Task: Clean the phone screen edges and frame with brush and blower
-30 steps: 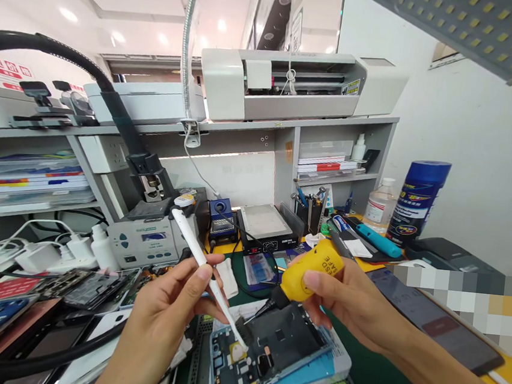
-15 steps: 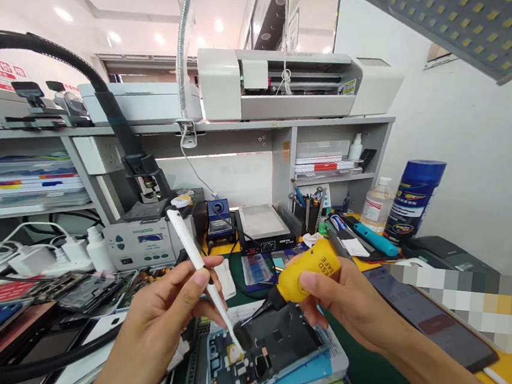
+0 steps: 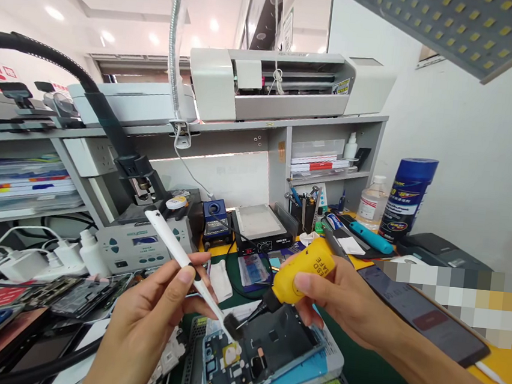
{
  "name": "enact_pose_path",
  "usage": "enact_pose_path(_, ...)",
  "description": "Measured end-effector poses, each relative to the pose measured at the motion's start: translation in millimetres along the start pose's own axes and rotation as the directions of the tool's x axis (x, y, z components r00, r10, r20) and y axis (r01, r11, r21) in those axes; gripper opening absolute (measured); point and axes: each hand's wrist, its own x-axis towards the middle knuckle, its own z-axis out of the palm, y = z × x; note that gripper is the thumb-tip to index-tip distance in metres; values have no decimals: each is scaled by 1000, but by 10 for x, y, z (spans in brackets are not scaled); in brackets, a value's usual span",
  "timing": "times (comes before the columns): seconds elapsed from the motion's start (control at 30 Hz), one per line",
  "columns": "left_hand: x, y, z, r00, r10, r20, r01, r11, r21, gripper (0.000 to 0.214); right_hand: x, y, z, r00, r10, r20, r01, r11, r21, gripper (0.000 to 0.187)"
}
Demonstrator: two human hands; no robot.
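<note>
My left hand [image 3: 158, 309] is closed around the handle of a white brush [image 3: 174, 238] with dark bristles. The bristles hover at the upper edge of an opened phone [image 3: 262, 355], whose circuit board shows at its left end. In my right hand [image 3: 332, 290] is a yellow squeeze bottle [image 3: 305, 269] marked ESD SAFE, tilted down to the left. Its thin needle tip points at the brush's bristles; whether they touch I cannot tell. The phone lies on a blue and white box [image 3: 330, 359], over a grey tray [image 3: 192, 355].
Phone parts [image 3: 69, 295] crowd the left side, near a grey hot-air station [image 3: 142, 241]. A large phone [image 3: 425, 314] lies at right. Behind stand a heating plate [image 3: 259, 222], a tool holder [image 3: 303, 212] and a blue spray can [image 3: 406, 200]. A lamp [image 3: 448, 23] hangs above.
The brush has swung up and left, its bristles lifting from the phone's board toward the bottle's needle. The right hand still holds the bottle in nearly the same pose. The view has shifted slightly.
</note>
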Motion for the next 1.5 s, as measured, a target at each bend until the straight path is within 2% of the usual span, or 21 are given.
enact_pose_path(0.53,21,4,-22,1000,14,1,-14,997,-75,30,4,-42,14,1000,1,-5,-2,1000,-27,39)
enact_pose_path(0.77,28,-2,3,999,21,39,-18,997,-74,29,4,-57,30,1000,6,-15,-7,1000,-26,40)
enact_pose_path(1.5,-16,5,41,998,-30,57,32,999,-32,35,-6,-37,15,1000,14,-9,-14,1000,-20,39)
